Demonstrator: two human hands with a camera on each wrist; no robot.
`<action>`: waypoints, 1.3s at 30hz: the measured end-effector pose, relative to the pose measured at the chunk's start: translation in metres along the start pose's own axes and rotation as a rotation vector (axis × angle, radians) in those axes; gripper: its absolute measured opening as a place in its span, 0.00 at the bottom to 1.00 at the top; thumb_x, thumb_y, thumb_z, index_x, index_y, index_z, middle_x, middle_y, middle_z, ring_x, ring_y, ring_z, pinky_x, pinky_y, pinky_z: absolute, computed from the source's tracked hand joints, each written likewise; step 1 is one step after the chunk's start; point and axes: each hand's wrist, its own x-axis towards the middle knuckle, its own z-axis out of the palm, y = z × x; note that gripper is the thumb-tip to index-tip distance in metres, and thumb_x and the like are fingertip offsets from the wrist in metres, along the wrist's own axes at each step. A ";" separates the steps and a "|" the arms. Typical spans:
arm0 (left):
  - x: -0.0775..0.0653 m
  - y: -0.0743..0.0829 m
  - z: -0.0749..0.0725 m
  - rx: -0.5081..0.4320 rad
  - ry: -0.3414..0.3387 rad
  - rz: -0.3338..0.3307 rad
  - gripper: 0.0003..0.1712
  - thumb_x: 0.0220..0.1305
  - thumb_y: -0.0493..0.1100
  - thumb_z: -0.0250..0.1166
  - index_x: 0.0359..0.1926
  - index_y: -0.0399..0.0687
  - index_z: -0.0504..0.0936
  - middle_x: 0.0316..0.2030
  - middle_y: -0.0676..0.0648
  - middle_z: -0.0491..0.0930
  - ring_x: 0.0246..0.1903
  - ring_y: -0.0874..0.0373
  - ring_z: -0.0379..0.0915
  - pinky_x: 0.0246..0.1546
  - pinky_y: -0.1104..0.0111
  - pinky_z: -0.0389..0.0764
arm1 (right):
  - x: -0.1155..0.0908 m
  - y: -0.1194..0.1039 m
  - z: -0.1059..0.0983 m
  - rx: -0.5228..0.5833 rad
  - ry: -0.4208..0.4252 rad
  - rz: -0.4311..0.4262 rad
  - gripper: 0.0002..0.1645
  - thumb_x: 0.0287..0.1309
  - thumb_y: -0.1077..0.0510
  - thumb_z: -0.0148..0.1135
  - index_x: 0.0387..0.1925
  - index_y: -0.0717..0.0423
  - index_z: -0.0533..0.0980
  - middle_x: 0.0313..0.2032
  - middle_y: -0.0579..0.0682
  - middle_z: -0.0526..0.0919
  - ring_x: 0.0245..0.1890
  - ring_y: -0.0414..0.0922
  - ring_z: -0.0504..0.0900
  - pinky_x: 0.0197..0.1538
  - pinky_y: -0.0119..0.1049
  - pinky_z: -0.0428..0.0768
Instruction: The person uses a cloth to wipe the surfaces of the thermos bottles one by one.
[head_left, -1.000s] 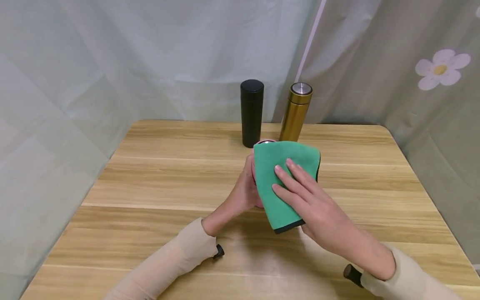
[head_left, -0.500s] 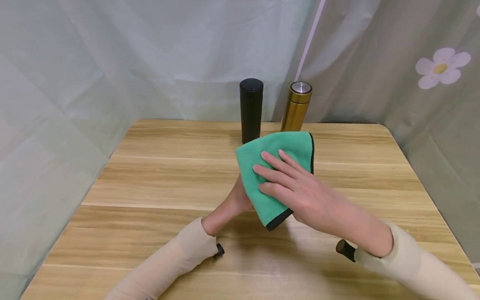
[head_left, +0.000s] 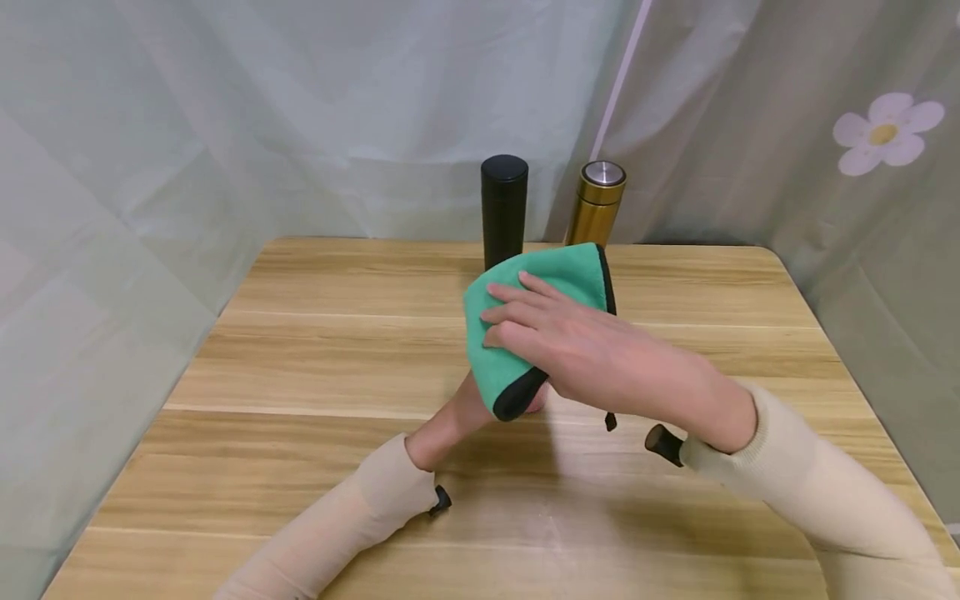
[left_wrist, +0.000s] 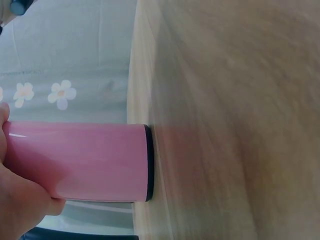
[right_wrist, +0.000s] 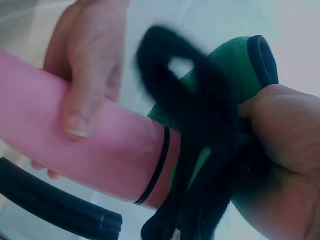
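Note:
A pink insulated bottle (left_wrist: 85, 160) stands upright on the table in the left wrist view, its dark base touching the wood. My left hand (head_left: 471, 407) grips its side, as the right wrist view also shows. Over the bottle's top lies a green cloth (head_left: 491, 375) with black edging, hiding most of the bottle from the head view. My right hand (head_left: 577, 337) holds this cloth against the top, fingers bent over it and thumb on the near side. In the right wrist view, folded black edging (right_wrist: 200, 125) hangs beside the bottle's neck.
Behind the cloth stand a black bottle (head_left: 504, 208) and a gold bottle (head_left: 596, 208) with a silver lid, both upright and partly hidden. The wooden table (head_left: 337, 367) reaches back to a pale curtain (head_left: 375, 108). Small black devices (head_left: 665, 446) sit at both cuffs.
My right hand has moved the cloth left and farther back over the bottle's top, turning it and bending its fingers more. My left hand keeps its place on the bottle.

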 end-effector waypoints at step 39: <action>0.027 0.015 0.019 0.192 0.191 -0.207 0.49 0.58 0.33 0.77 0.73 0.44 0.56 0.63 0.42 0.71 0.60 0.49 0.71 0.63 0.54 0.74 | -0.061 0.065 0.014 0.801 0.196 0.592 0.26 0.73 0.69 0.57 0.70 0.65 0.69 0.62 0.58 0.79 0.59 0.50 0.79 0.61 0.31 0.77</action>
